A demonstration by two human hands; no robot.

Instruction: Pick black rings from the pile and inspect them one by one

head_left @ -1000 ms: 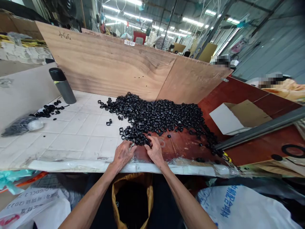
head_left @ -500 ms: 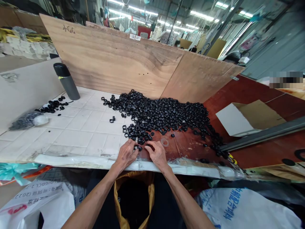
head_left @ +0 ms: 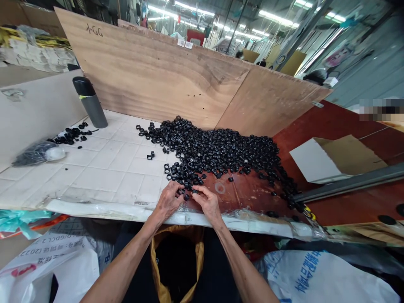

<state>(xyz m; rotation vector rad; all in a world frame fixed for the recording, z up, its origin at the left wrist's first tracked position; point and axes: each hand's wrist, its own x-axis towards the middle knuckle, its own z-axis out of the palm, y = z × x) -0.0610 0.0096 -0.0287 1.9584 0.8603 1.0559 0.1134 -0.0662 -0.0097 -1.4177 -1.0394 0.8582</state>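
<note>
A large heap of small black rings [head_left: 217,151] lies across the white tiled table [head_left: 104,176] and a red board [head_left: 252,193]. My left hand [head_left: 168,201] and my right hand [head_left: 207,202] rest side by side at the near edge of the heap, fingers curled around a few black rings [head_left: 187,193] between them. Whether either hand grips a ring is hard to tell. An open yellow-lined bag [head_left: 176,256] of black parts hangs just below the table edge under my hands.
A plywood panel [head_left: 158,75] stands behind the heap. A dark flask [head_left: 89,102], a small group of rings [head_left: 71,135] and a plastic bag of parts [head_left: 36,153] sit at left. Folded cardboard [head_left: 334,158] and a grey metal bar [head_left: 347,183] lie at right. White sacks [head_left: 318,277] are below.
Both hands have drawn a few rings back from the heap toward the table's near edge. The view has tilted slightly.
</note>
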